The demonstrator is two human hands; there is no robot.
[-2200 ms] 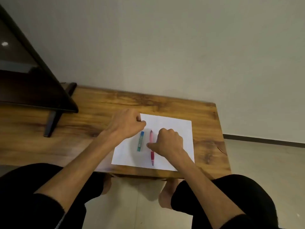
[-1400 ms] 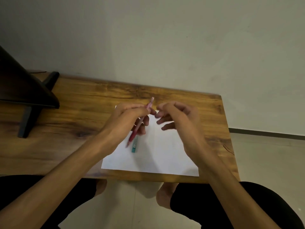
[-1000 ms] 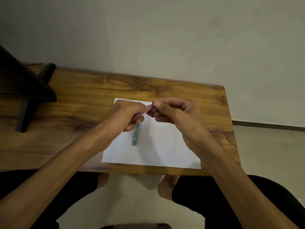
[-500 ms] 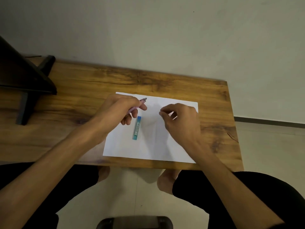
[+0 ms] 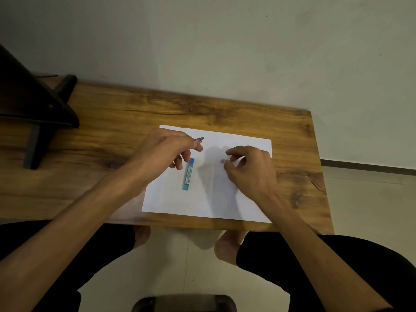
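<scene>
Left hand (image 5: 164,152): I log it curled round the pink pencil (image 5: 198,140), over the far-left part of the sheet of paper (image 5: 202,203). The fingers are folded about the barrel. Only the grey-tipped end shows, jutting past the knuckles toward the sheet's far edge.

Right hand (image 5: 249,167): over the right half of the sheet, fingers bent, with the thumb and forefinger pinching a small pink piece (image 5: 222,161). I cannot tell from my feed whether that piece touches the sheet.

Blue lead case (image 5: 188,174): flat on the sheet, left of its middle, long axis running near to far. Its far end lies just under the left hand's fingers, and it is well apart from the right hand.

Sheet of paper: white, lying on the wooden table (image 5: 112,122), with its near edge close to the table's near edge.

Black stand (image 5: 33,104): on the table, well to the left of the sheet.

Bare feet (image 5: 225,246): on the floor, below the sheet's near edge.

Dark rounded object (image 5: 184,304): nearer still than the feet, at the bottom of my view. I cannot identify it.
</scene>
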